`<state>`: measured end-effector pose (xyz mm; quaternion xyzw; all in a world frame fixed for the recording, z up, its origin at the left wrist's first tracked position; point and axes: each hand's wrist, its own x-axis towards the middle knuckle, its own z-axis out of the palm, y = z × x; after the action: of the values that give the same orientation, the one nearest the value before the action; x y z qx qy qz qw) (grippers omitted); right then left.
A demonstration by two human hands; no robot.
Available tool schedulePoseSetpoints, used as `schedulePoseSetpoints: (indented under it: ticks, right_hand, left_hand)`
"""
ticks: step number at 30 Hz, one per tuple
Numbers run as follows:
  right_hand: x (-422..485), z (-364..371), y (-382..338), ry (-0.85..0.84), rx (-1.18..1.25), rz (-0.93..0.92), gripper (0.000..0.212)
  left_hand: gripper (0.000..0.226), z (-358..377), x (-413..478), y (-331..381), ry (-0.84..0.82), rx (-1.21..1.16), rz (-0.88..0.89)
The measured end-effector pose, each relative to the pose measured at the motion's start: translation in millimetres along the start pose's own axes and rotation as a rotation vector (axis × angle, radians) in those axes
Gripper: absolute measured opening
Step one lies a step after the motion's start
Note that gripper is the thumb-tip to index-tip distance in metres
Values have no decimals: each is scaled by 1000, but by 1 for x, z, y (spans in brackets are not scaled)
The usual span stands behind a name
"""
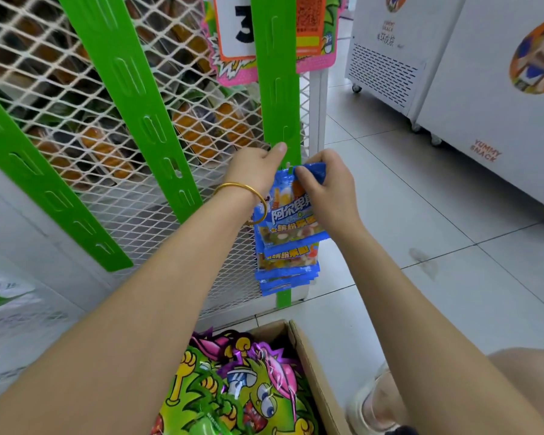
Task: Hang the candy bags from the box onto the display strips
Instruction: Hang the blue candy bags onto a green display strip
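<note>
A blue candy bag (291, 215) hangs against the rightmost green display strip (277, 89), at a hook just below my hands. My right hand (330, 186) pinches the bag's top edge. My left hand (258, 171), with a gold bangle on the wrist, holds the strip beside the hook, thumb pressed on its face. Several more blue bags (288, 271) hang lower on the same strip. Below, an open cardboard box (311, 372) holds green and pink candy bags (233, 387).
Two other green strips (129, 98) hang on a white wire mesh rack (60, 89) to the left. Pink bags and a price card (233, 32) hang at the top. White freezers (484, 73) stand on the tiled floor at right. My shoe (371, 400) is beside the box.
</note>
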<state>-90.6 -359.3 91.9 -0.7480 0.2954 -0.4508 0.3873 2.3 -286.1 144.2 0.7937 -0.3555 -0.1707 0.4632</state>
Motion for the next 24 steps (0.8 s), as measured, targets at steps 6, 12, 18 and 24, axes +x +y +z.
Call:
schedulePoseSetpoints:
  ticks: [6,12,18,24]
  right_hand:
    - [-8,1,11,-44,-9,56,19]
    - [-17,-3,18,27,-42,90,25]
    - [-81,6,22,213,-92,103,24]
    - [-152,51,37,-557,-119,249,14]
  left_hand:
    - [46,0,-13,-16,-46,43,78]
    - [43,-10,-29,-43,56,129,188]
    - [44,-32,-77,-89,240,179,189]
    - [27,-57,-141,-162,50,214,-40]
